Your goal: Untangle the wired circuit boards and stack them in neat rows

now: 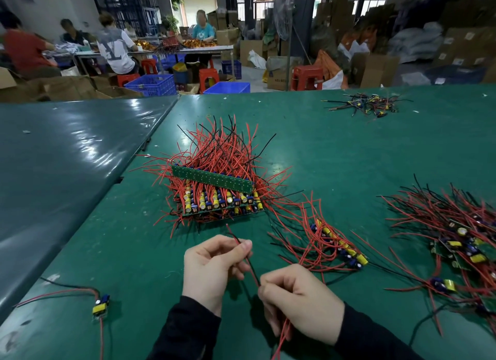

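Two thin red-black wires (245,255) | left grip (212,269) pinching | right grip (298,298) clamped, perhaps same strands | glossy green mat (134,252)

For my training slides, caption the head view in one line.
Both hands pinch a wire pair before the board stack.
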A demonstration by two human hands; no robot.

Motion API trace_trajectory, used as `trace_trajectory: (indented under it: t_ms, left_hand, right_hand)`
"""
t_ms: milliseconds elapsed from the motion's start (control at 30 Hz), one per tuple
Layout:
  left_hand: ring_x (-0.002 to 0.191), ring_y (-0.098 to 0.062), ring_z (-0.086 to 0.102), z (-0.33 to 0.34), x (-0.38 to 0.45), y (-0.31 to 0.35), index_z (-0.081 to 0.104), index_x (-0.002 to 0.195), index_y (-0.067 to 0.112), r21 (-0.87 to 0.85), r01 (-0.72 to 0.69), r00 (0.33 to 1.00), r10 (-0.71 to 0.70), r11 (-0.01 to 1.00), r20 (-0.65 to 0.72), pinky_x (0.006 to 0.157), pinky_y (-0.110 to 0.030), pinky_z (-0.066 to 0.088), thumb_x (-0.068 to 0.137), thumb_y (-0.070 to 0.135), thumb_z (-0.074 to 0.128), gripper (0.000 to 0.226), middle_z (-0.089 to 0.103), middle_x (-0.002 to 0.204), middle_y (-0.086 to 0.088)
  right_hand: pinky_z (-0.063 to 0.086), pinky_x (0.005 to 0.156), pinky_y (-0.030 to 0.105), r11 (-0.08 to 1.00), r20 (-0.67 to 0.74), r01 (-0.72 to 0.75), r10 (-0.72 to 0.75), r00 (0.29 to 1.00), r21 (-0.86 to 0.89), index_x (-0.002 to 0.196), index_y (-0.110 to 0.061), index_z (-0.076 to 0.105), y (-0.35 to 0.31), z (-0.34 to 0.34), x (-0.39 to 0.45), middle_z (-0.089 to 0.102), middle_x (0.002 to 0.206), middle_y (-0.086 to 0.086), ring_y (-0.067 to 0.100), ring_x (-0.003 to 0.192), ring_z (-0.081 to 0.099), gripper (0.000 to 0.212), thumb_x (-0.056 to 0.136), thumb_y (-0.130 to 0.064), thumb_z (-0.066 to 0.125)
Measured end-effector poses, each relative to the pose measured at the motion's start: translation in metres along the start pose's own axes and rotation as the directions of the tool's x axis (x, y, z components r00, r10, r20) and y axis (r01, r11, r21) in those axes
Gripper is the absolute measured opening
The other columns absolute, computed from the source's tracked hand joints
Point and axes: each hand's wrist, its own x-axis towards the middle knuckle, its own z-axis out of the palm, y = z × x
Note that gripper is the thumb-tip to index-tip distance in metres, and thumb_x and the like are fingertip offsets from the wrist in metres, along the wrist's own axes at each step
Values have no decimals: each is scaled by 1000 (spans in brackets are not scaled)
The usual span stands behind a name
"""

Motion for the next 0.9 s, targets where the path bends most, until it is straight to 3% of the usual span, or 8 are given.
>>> trace_trajectory:
  t_ms: [67, 200, 333, 467, 567, 733, 900]
  left_hand:
    - [36, -12, 49, 2, -1, -1, 65, 49, 9, 28, -23, 999, 24, 999, -21, 35, -17, 38, 72, -9, 70, 29, 62, 55, -12]
    - [37, -10, 51, 0, 2, 2, 68, 64, 2, 26, -77, 993, 79, 997, -87, 36, -16, 40, 76, -10, 67, 16, 62, 53, -9]
    - [35, -13, 49, 1, 1, -2, 61, 61, 1, 127, -176, 971, 193, 976, -143, 34, -18, 38, 76, -12, 68, 21, 61, 53, -6]
    - [37, -11, 49, -1, 5, -1, 65, 62, 0, 83, -163, 971, 175, 983, -161, 36, -18, 41, 80, -3, 68, 18, 61, 53, -9]
    - [37, -8, 47, -7, 6, 2, 63, 60, 1, -26, -85, 980, 79, 996, -183, 35, -16, 37, 80, 1, 67, 20, 62, 54, -8]
    - [33, -2, 42, -7, 7, 8, 63, 73, 0, -278, 122, 979, -161, 953, -122, 32, -10, 32, 86, 17, 60, 22, 60, 51, -4]
    - [27, -1, 31, -20, 7, 21, 54, 67, 6, -537, 409, 903, -413, 738, 120, 25, -10, 24, 74, 21, 61, 18, 50, 52, -1]
  right_hand:
    - [38, 43, 22, 1000, -8, 24, -24, 1000, -18, 48, -18, 48, -2, 0, -1, 55, 44, 1, 13, 36, 46, 29, 77, -20, 46]
    - [38, 43, 22, 999, 34, 27, -27, 999, -20, 47, -18, 47, -3, 1, -2, 55, 44, -1, 13, 37, 44, 30, 77, -17, 46]
    - [39, 47, 24, 999, 35, 36, -35, 999, -32, 46, -19, 47, -2, 2, -2, 55, 43, -3, 15, 40, 48, 30, 77, -16, 47]
    - [38, 49, 28, 1000, 71, 19, -19, 997, 0, 47, -19, 47, -3, 1, -3, 56, 44, -1, 20, 40, 44, 29, 75, -20, 47]
    - [39, 48, 25, 999, 75, 35, -33, 997, -27, 48, -17, 47, -4, 1, -4, 57, 45, 0, 18, 41, 45, 30, 78, -18, 47]
    - [39, 48, 21, 991, 54, 69, -64, 996, -111, 49, -11, 48, -4, -3, -5, 57, 46, -2, 11, 40, 44, 32, 81, -16, 48]
    - [37, 60, 11, 940, -38, 113, -132, 990, -321, 52, -6, 49, -3, -16, -4, 58, 46, 0, 7, 44, 46, 34, 83, -20, 51]
